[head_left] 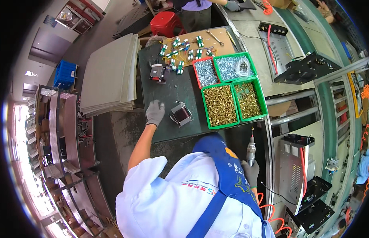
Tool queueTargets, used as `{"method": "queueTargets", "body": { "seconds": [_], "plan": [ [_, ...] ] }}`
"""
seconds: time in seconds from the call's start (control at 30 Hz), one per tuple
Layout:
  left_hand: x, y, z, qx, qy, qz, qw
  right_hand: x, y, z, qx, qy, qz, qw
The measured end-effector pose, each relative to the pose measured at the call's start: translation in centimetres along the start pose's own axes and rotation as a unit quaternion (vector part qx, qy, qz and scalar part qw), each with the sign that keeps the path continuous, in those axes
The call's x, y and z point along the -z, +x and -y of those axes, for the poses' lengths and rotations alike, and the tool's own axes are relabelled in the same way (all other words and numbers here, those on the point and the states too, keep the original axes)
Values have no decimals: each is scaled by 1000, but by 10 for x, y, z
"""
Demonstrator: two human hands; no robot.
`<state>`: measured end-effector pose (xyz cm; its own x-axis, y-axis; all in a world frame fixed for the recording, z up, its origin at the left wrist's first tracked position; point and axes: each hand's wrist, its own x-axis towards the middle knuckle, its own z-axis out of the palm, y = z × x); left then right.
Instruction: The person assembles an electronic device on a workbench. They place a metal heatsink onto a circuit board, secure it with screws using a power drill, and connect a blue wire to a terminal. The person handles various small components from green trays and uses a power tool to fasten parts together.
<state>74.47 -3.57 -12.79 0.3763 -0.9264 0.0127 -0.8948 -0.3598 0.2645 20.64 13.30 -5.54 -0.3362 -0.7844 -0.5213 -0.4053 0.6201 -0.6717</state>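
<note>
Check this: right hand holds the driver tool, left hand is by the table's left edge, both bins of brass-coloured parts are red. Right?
Not quite: both bins of brass-coloured parts are green, per the head view. Right hand holds the driver tool; left hand is by the table's left edge.

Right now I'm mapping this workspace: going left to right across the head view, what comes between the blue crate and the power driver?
Blue crate, grey panels, left hand, nearer transformer, left brass-fastener tray, power driver.

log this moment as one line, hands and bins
left hand: at dark tabletop, left of transformer | right hand: gripping power screwdriver | two green bins: brass fasteners | red bin: silver fasteners
</note>
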Motion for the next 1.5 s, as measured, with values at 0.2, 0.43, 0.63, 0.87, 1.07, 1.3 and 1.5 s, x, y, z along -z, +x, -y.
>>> {"method": "queueTargets", "body": {
  "seconds": [0.2, 0.43, 0.63, 0.87, 1.07, 1.3, 1.5],
  "plan": [
    [38, -19, -74, -495, 94, 114, 856, -4, 4, 23, -2, -19, 22, 1000],
    [-29, 14, -80, -601, 278, 172, 729, -15, 6, 22, 11, -9, -18, 1000],
    [-35, 25, -67, -653, 240, 174, 697, -19, -12, 40, -59, 40, -36, 997],
    [22, 35, -99, -638, 193, 265, 696, -34, -15, 27, -81, 71, -64, 992],
    [16, 78, -93, -374, 245, 331, 831, -36, -12, 25, -78, 41, -53, 995],
    [-41, 131, -46, -280, 174, 365, 871, -37, -4, 33, -46, -21, -31, 998],
    [-64, 156, -27, -253, 180, 444, 840, -38, -7, 34, -47, -16, -45, 998]
  ]
}}
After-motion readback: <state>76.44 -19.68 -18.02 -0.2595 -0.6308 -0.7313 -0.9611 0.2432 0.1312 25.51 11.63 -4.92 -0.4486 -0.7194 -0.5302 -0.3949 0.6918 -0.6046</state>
